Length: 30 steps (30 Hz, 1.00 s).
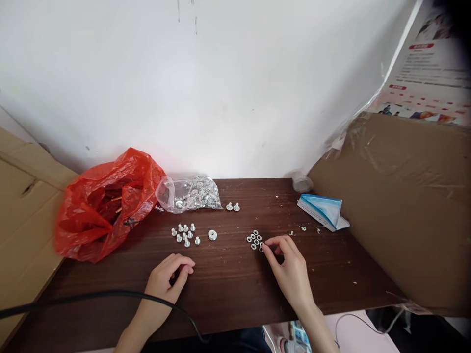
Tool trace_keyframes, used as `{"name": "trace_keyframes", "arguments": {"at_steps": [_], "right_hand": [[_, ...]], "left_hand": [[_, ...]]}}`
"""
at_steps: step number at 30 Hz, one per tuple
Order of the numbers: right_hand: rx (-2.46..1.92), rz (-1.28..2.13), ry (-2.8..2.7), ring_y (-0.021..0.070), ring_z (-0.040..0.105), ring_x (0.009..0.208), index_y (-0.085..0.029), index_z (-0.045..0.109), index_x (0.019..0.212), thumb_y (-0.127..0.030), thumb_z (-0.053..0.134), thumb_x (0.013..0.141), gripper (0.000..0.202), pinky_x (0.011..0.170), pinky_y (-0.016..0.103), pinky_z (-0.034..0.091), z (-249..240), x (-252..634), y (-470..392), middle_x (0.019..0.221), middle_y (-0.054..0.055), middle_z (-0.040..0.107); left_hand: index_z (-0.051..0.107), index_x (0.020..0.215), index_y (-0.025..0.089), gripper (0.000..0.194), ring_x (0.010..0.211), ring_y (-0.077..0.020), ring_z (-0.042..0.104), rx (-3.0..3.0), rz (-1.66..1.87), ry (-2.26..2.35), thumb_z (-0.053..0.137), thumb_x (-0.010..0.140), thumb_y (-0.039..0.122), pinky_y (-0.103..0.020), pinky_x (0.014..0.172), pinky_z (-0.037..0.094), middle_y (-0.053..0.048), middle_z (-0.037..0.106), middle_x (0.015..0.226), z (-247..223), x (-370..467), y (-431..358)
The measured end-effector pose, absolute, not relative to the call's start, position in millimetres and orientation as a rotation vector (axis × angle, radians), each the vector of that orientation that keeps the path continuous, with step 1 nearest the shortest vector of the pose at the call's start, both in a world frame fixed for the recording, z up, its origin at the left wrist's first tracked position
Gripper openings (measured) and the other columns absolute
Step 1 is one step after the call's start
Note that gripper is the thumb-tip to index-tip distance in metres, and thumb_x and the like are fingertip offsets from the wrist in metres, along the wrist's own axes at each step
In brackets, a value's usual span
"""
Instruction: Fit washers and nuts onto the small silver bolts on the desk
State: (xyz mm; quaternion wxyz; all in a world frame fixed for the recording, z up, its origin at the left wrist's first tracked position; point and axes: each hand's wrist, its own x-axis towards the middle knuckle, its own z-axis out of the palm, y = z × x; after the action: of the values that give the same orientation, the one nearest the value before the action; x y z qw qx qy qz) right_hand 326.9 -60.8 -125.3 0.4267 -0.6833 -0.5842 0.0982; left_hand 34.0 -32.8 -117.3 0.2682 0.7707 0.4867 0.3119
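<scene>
My left hand (169,277) rests on the dark wooden table (228,294) with its fingers curled and thumb and fingertips close together; whether it holds anything small is hidden. Thumb and index finger of my right hand (289,269) are at a nut (261,247) on the right edge of a small group of hex nuts (253,246). Several short bolts (184,236) stand on their heads beyond my left hand. A round washer (212,235) lies right of them. Two larger bolts (233,207) stand farther back.
Red plastic bag (106,206) at the left; clear bag of metal parts (195,193) beside it. Blue-white packet (324,212) and round clear container (302,183) at the right. Cardboard (397,206) borders the table. A black cable (110,293) crosses the lower left.
</scene>
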Motion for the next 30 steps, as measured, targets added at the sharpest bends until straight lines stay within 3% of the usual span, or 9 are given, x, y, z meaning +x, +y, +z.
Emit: {"name": "trace_keyframes", "arguments": {"at_steps": [4,10,16,20,22,25,30], "right_hand": [[-1.638,0.288,-1.65,0.0161,0.055,0.066,-0.02,0.061,0.091,-0.029,0.053,0.09,0.012,0.068,0.029,0.044,-106,329,-19,0.083,0.003,0.063],[-1.843,0.244,-1.857,0.0229,0.062,0.085,-0.015,0.061,0.112,-0.027,0.058,0.088,0.027,0.072,0.031,0.043,-104,312,56,0.1,0.011,0.064],[-1.927,0.209,-1.924,0.0222,0.062,0.082,-0.017,0.068,0.088,-0.02,0.055,0.088,0.013,0.068,0.029,0.04,-108,297,71,0.093,0.011,0.063],[-1.773,0.241,-1.762,0.0216,0.061,0.082,-0.016,0.067,0.08,-0.02,0.056,0.086,0.013,0.072,0.031,0.042,-113,299,73,0.091,0.011,0.065],[-1.595,0.358,-1.619,0.0201,0.06,0.078,-0.016,0.066,0.078,-0.025,0.058,0.085,0.014,0.074,0.032,0.043,-115,301,74,0.084,0.008,0.066],[-1.277,0.793,-1.384,0.0158,0.055,0.059,-0.016,0.064,0.076,-0.04,0.061,0.081,0.024,0.063,0.03,0.044,-114,300,71,0.064,0.002,0.061],[-0.901,1.146,-1.177,0.0118,0.054,0.058,-0.016,0.068,0.077,-0.045,0.072,0.072,0.029,0.062,0.028,0.047,-105,294,56,0.066,0.0,0.062]], "left_hand": [[0.067,0.085,0.021,0.021,0.068,-0.0129,0.061,2.076,0.854,1.318,0.048,0.09,0.027,-0.023,0.062,0.044,0.0,0.067,0.075,-117,35,-32],[0.067,0.085,0.02,0.022,0.068,-0.0132,0.06,2.058,0.836,1.305,0.047,0.09,0.028,-0.022,0.057,0.04,-0.001,0.068,0.075,-114,41,-30],[0.065,0.085,0.018,0.022,0.057,-0.0098,0.052,2.069,0.826,1.062,0.045,0.091,0.024,-0.021,0.053,0.035,0.0,0.068,0.073,-82,69,-11],[0.065,0.086,0.017,0.018,0.056,-0.0081,0.049,2.203,1.078,0.907,0.047,0.09,0.016,-0.02,0.052,0.035,-0.001,0.067,0.077,-63,101,22],[0.064,0.087,0.017,0.016,0.057,-0.0081,0.049,2.28,1.259,0.891,0.049,0.089,0.013,-0.02,0.055,0.038,-0.001,0.065,0.079,-63,113,39],[0.062,0.088,0.017,0.01,0.062,-0.0096,0.051,2.337,1.459,0.942,0.053,0.087,0.012,-0.021,0.058,0.043,0.0,0.06,0.078,-75,123,56],[0.058,0.106,0.017,0.022,0.066,-0.0096,0.054,2.378,1.448,0.93,0.062,0.085,0.016,-0.023,0.061,0.049,-0.003,0.059,0.089,-98,127,55]]}}
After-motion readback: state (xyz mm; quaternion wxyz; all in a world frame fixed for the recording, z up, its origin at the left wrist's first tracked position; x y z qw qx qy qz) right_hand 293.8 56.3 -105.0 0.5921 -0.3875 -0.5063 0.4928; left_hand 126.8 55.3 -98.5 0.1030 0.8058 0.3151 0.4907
